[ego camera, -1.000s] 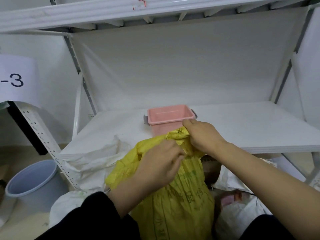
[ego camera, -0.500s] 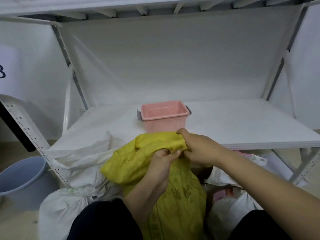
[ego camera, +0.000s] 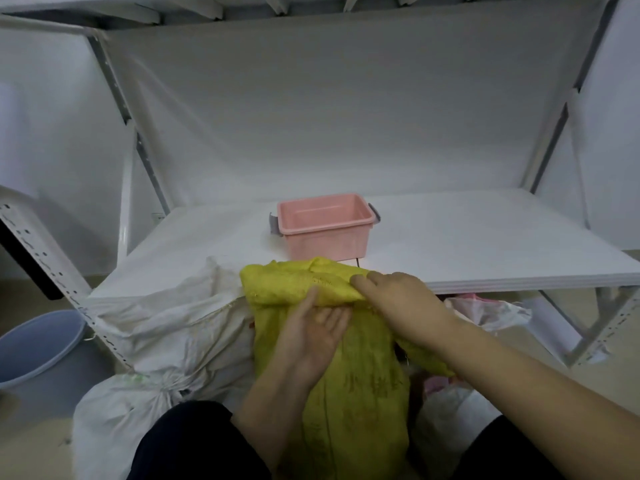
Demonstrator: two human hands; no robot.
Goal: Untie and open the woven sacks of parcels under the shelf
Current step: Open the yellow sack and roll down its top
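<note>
The yellow woven sack [ego camera: 349, 382] stands on the floor between the person's knees. Its mouth is rolled into a thick fold that reaches just up to the front edge of the lower shelf board [ego camera: 485, 244]. The right hand [ego camera: 398, 299] lies over that fold with its fingers curled round the roll. The left hand [ego camera: 311, 334] is turned palm-up beneath it, thumb against the cloth and fingers loosely bent. Whether it actually pinches anything I cannot tell.

No tie or string shows on the yellow mouth, so the job here is probably unrolling rather than unknotting. The main risk is a one-sided pull. With only the right hand gripping firmly, a hard tug could tip the sack toward the plastic bags [ego camera: 485, 310] at the right and spill the parcels (none can be seen yet). The frayed rim could also snag and tear.

The pink plastic bin [ego camera: 325, 223] sits near the front edge of the board, directly behind the fold, and an upward sweep might knock it. The white woven sack [ego camera: 156, 327] on the left leans against the yellow one, and its lower neighbour looks knotted.
</note>
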